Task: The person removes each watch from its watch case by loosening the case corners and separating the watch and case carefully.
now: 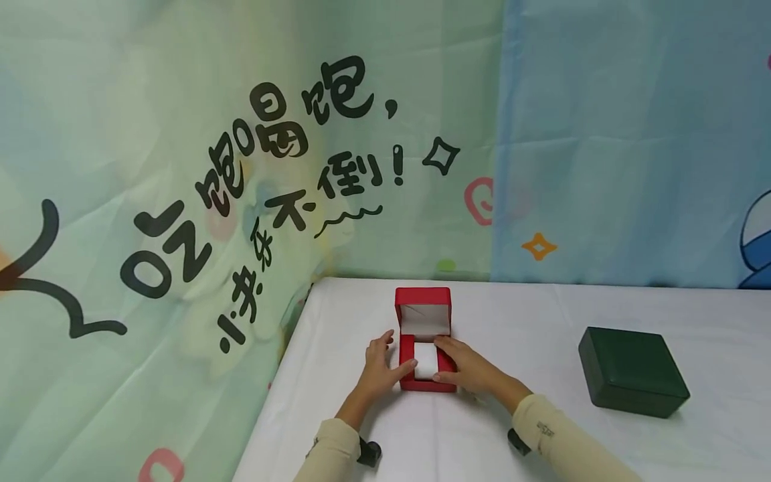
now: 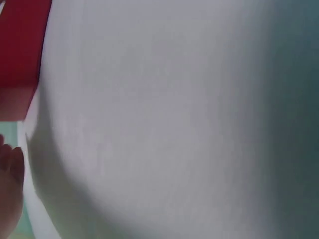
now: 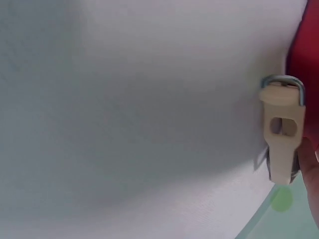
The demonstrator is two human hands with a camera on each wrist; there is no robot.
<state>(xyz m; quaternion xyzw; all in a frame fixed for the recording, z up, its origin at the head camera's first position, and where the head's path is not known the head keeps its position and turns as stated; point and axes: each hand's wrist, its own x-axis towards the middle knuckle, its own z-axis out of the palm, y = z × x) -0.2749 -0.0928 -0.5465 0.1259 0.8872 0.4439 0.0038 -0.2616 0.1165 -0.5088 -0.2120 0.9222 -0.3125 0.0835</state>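
A red box (image 1: pixel 407 365) stands on the white table with its lid (image 1: pixel 423 293) raised, and a white cushion (image 1: pixel 425 360) sits inside. My left hand (image 1: pixel 381 368) is at the box's left side, its thumb reaching over the rim to the cushion and its other fingers spread outside. From the other side my right hand (image 1: pixel 472 369) reaches over the rim, thumb and forefinger at the cushion's right edge. A beige watch strap (image 3: pixel 282 114) with a metal buckle hangs from under the right hand, beside the box. The fingers gripping it are mostly hidden.
To the right a closed dark green box (image 1: pixel 632 368) lies on the white tablecloth (image 1: pixel 518 321). Printed cloth curtains (image 1: pixel 385 254) hang behind the table and along its left edge.
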